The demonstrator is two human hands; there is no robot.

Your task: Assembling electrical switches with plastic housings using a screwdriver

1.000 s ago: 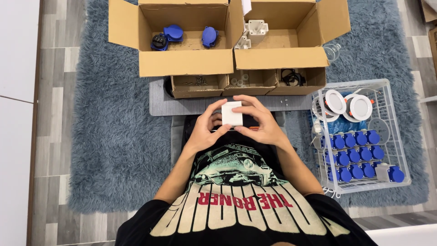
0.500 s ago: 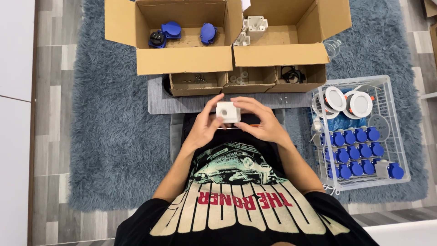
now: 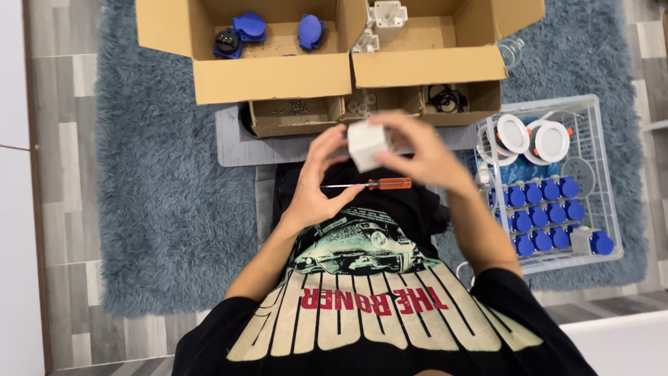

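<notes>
Two hands of ours meet over our lap on a small white plastic cube-shaped block (image 3: pixel 367 144). It is blurred, tilted, one corner pointing down, and shows no clear long axis. Our left hand (image 3: pixel 321 182) pinches its left side with fingertips curled; our right hand (image 3: pixel 426 154) cups its right side and top. Just below lies a slim screwdriver with an orange handle (image 3: pixel 369 184), its long axis level, tip pointing left, touching our left palm.
</notes>
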